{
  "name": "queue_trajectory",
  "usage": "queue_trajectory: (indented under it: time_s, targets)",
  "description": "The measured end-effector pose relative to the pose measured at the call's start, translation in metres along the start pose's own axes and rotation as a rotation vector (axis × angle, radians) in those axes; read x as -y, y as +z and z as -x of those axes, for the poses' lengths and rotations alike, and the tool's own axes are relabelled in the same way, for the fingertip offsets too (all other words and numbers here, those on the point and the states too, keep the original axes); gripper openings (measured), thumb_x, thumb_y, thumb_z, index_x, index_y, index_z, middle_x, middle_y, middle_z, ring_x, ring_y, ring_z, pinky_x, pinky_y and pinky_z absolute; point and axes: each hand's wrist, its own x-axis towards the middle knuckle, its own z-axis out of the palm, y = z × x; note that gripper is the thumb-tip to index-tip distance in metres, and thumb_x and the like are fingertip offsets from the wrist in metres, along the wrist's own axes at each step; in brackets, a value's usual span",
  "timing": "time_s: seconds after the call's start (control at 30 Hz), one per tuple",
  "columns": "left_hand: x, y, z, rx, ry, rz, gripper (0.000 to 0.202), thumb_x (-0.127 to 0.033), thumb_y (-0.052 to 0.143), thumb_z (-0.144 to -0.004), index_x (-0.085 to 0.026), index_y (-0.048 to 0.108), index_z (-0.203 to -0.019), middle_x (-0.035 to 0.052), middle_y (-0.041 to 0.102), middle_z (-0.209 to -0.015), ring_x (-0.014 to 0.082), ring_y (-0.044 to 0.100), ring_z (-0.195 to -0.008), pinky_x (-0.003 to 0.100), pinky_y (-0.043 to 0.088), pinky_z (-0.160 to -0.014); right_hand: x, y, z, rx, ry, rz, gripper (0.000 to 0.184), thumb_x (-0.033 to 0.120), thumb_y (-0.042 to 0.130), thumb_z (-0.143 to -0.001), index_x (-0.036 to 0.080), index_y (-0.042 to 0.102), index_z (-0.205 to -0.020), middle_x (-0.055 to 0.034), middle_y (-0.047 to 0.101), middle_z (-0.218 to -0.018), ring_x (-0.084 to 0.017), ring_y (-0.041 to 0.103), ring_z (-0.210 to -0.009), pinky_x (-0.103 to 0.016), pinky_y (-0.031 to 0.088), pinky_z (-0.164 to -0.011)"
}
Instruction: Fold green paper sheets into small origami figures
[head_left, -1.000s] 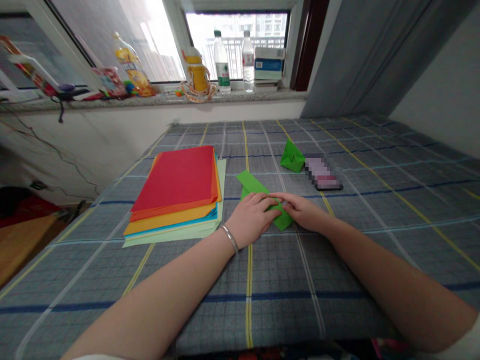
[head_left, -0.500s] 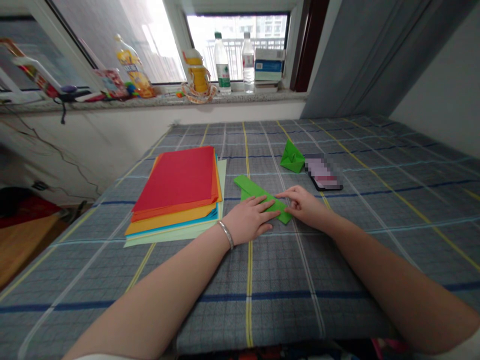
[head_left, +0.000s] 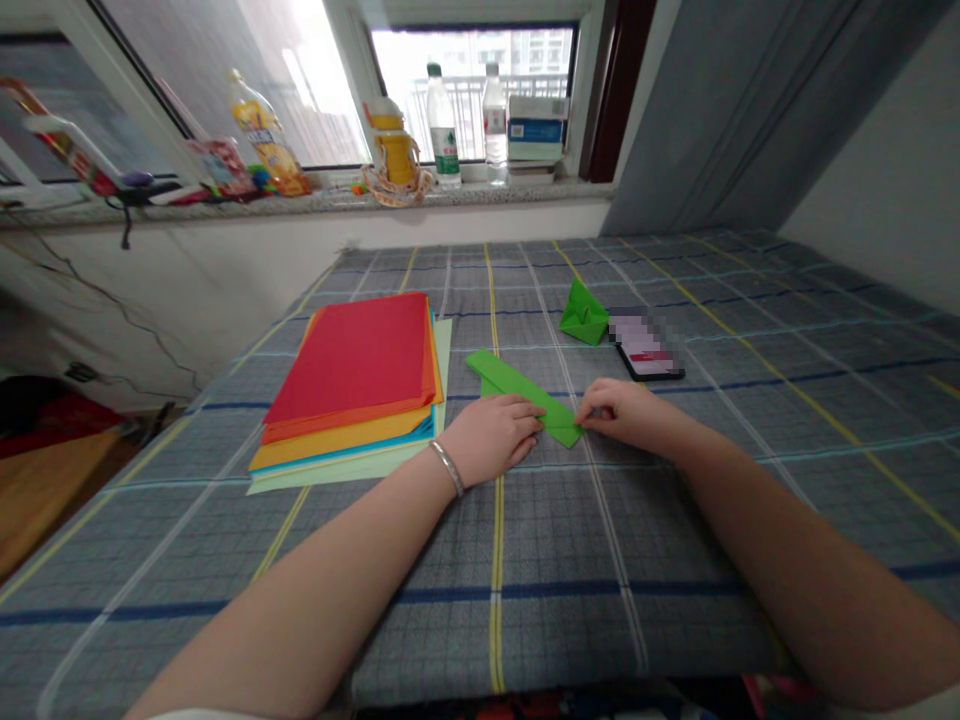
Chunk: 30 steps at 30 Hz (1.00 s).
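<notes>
A strip of folded green paper (head_left: 517, 380) lies slantwise on the checked tablecloth, with a second layer showing along its near left side. My left hand (head_left: 487, 435), wearing a silver bangle (head_left: 448, 468), rests over the paper's near edge, fingers drawn together and curled on it. At the strip's right end, my right hand (head_left: 630, 415) pinches the corner between thumb and forefinger, its other fingers curled in. Farther back stands a folded green paper piece (head_left: 585, 315), pointed at the top.
Left of my hands lies a stack of coloured paper (head_left: 356, 360), red on top. A phone (head_left: 646, 345) lies beside the pointed green piece. Along the windowsill stand water bottles (head_left: 444, 130), a yellow cup (head_left: 395, 150) and a box (head_left: 537, 130).
My left fingers have drawn back and curled, where they lay spread across the strip. My right hand has moved slightly right, its extended forefinger now bent into a pinch at the corner.
</notes>
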Motion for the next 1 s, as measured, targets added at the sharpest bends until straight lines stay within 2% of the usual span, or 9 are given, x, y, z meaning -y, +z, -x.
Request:
queue_trajectory:
  time_s: [0.1,0.23,0.5,0.7,0.87,1.0]
  targets:
    - [0.0,0.002,-0.001,-0.005,0.015,0.004,0.026,-0.024,0.048,-0.092,-0.016,0.063,-0.112,0.0089,0.062,-0.124,0.0215,0.057,-0.112,0.038,0.045,-0.1,0.0,-0.001,0.003,0.027,-0.002,0.036,0.018,0.014,0.058,-0.074,0.022,0.069,-0.085,-0.0019,0.06,-0.085,-0.013,0.056,-0.071,-0.024,0.042,-0.063]
    - [0.0,0.002,0.0,-0.009,0.003,0.026,0.03,-0.024,0.047,-0.093,-0.018,0.06,-0.119,0.0093,0.06,-0.126,0.0209,0.056,-0.114,0.039,0.045,-0.099,0.005,-0.002,0.006,0.055,0.038,0.092,0.018,0.02,0.062,-0.073,0.023,0.066,-0.09,-0.0017,0.058,-0.094,-0.012,0.053,-0.067,-0.023,0.038,-0.058]
    - [0.001,0.003,-0.001,-0.018,-0.015,0.029,0.028,-0.025,0.049,-0.092,-0.017,0.061,-0.115,0.0079,0.062,-0.124,0.021,0.058,-0.112,0.038,0.045,-0.1,0.025,-0.005,0.008,0.061,-0.011,0.304,0.019,0.02,0.059,-0.074,0.023,0.059,-0.093,-0.0031,0.06,-0.095,-0.016,0.057,-0.078,-0.026,0.034,-0.058]
    - [0.001,0.003,-0.001,-0.027,-0.016,0.044,0.026,-0.025,0.048,-0.092,-0.018,0.064,-0.111,0.0087,0.063,-0.122,0.0204,0.059,-0.111,0.038,0.046,-0.099,0.025,-0.001,0.006,0.056,0.002,0.322,0.016,0.031,0.06,-0.078,0.023,0.058,-0.091,-0.0029,0.059,-0.094,-0.017,0.058,-0.076,-0.026,0.034,-0.058]
    - [0.0,0.002,-0.001,-0.025,-0.023,0.047,0.026,-0.025,0.049,-0.092,-0.017,0.063,-0.112,0.0089,0.063,-0.123,0.0205,0.058,-0.112,0.038,0.045,-0.1,0.028,0.002,0.003,0.05,-0.008,0.382,0.012,0.031,0.055,-0.084,0.021,0.057,-0.09,-0.0043,0.058,-0.091,-0.017,0.058,-0.076,-0.027,0.035,-0.06]
    - [0.0,0.003,-0.001,-0.022,-0.029,0.037,0.025,-0.025,0.049,-0.092,-0.016,0.063,-0.11,0.0089,0.063,-0.123,0.0207,0.058,-0.112,0.037,0.045,-0.101,0.028,0.005,0.001,0.054,0.003,0.41,0.015,0.036,0.055,-0.086,0.021,0.056,-0.089,-0.0046,0.058,-0.092,-0.017,0.057,-0.073,-0.027,0.034,-0.058]
